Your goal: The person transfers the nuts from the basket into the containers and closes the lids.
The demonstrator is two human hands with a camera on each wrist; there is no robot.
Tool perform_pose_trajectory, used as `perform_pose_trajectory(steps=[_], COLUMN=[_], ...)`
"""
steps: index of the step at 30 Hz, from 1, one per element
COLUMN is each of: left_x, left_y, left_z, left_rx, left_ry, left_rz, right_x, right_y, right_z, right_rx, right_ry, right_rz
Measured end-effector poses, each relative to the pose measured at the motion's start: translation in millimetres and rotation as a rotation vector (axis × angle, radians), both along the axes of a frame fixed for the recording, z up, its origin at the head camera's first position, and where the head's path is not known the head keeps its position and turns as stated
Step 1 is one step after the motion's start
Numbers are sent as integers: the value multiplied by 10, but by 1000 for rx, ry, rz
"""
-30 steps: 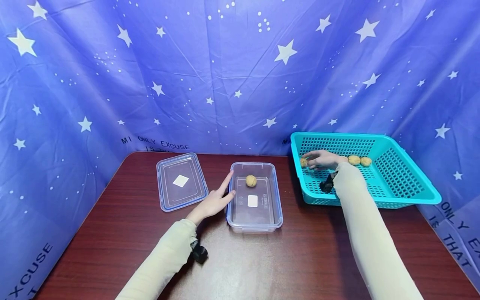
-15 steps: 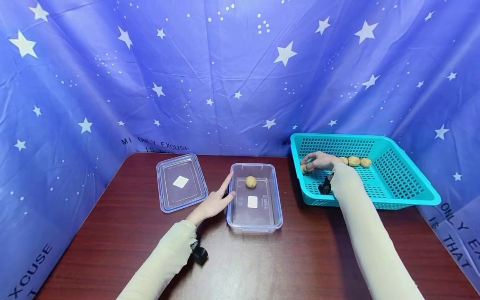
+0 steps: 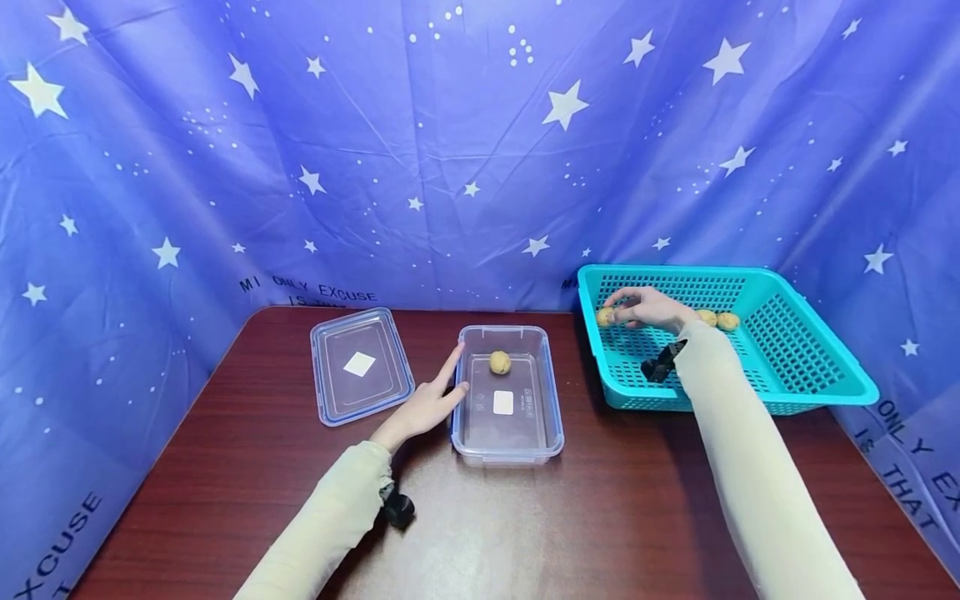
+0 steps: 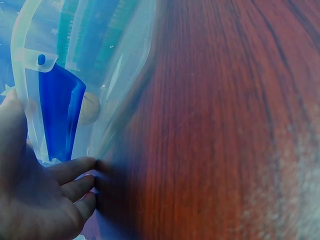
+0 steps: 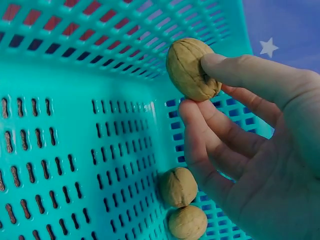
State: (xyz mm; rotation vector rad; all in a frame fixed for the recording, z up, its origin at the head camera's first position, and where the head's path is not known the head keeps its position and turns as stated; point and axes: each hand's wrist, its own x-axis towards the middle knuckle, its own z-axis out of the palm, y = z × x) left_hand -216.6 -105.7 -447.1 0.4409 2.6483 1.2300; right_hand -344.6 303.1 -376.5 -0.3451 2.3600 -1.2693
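Head and wrist views of two hands at work with walnuts on a dark red tabletop [image 3: 480, 533]. The head view alone gives the whole arrangement: a clear lid [image 3: 362, 375] at the left, bearing a white diamond-shaped label; a clear container [image 3: 517, 433] near the middle with a lone walnut [image 3: 499, 362] in its far half; and a perforated turquoise basket [image 3: 798, 354] at the right. The left wrist view adds the outer side of the container, where a blue clip [image 4: 60, 115] hangs from the rim, and shows three fingertips low beside the wall that cannot be made out from the head. The right wrist view discloses the grip that is partly covered in the head view, together with two loose walnuts [image 5: 178, 187] touching each other on the basket floor, along its far side. The right hand [image 3: 648, 310] pinches a held walnut [image 5: 192, 70] between thumb and fingertips, within the basket near its left wall; the shell stands exposed beyond the digits. The left hand [image 3: 423, 406] is spread, its fingers extended and empty, with the thumb and index finger resting apart against the container's left edge.
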Motion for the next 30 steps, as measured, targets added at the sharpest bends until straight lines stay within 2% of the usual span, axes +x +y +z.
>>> perform_pose_trajectory(steps=[16,23,30], left_x=[-1,7,-2], left_y=[-3,-1,-5], left_z=[-14,-7,-11], left_rx=[-12,-15,-21], left_ry=[-15,-5,0], left_rz=[-4,-7,-3], right_x=[111,209,269], right_y=[-53,-60,-72], right_z=[215,313,371], right_rx=[-52,5,3], right_ry=[22,90,157], right_rz=[-3,0,5])
